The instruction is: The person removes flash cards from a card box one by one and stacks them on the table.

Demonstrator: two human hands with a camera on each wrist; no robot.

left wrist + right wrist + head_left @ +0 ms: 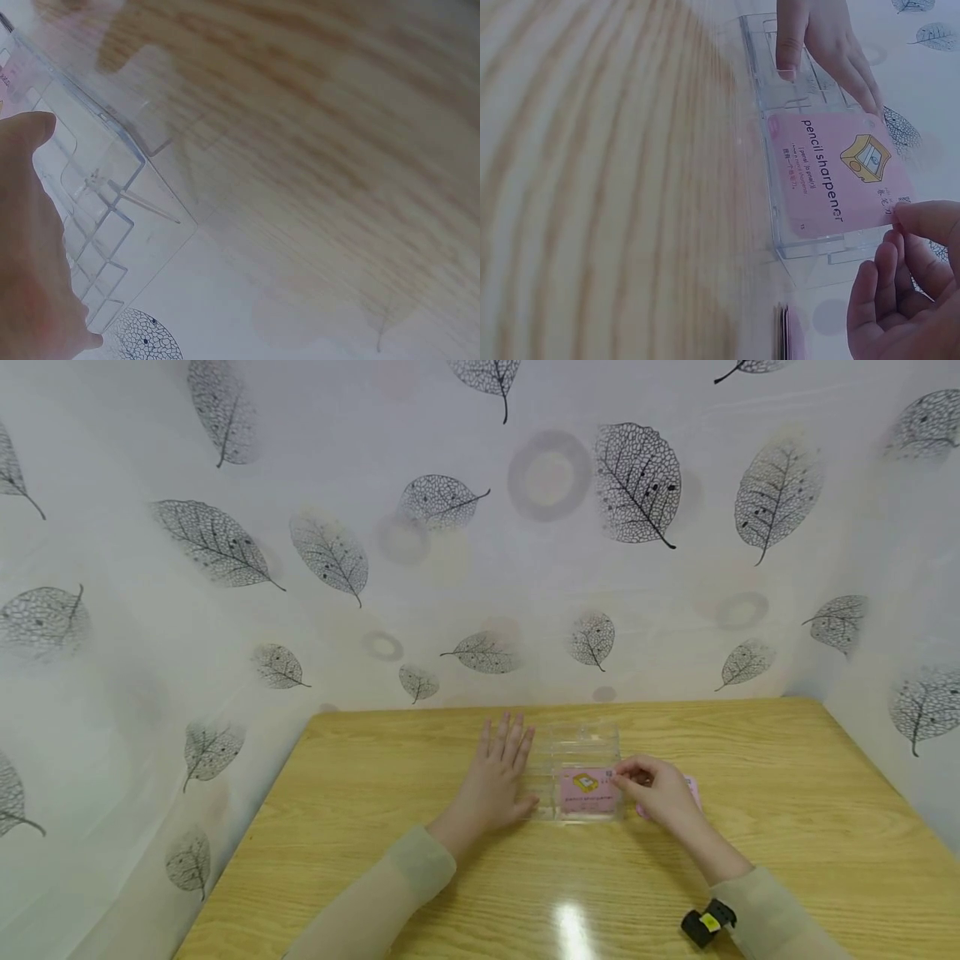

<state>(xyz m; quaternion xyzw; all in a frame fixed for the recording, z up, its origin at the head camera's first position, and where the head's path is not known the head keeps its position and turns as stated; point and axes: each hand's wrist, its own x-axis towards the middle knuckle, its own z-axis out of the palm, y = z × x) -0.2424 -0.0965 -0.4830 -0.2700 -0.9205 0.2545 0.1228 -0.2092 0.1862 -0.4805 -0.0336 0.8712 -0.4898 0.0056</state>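
Note:
A pink flash card (832, 172) printed "pencil sharpener" lies over a compartment of a clear plastic organizer box (585, 735). My right hand (656, 789) pinches the card's edge between thumb and forefinger, plainest in the right wrist view, where the other fingers curl loosely below the right hand (915, 277). On the box's left side rests my left hand (495, 777), its fingers straight and pointing away from me. In the left wrist view the left hand (37, 240) lies along the divided clear box (112, 202). More pink cards (692, 789) sit partly hidden under the right hand.
The wooden table (360, 777) carries the box near its back edge. A white curtain (480, 568) with dark leaf prints hangs behind and at both sides. A black strapped device (705, 925) sits at the right wrist. The stack of cards (786, 330) stands beside the box.

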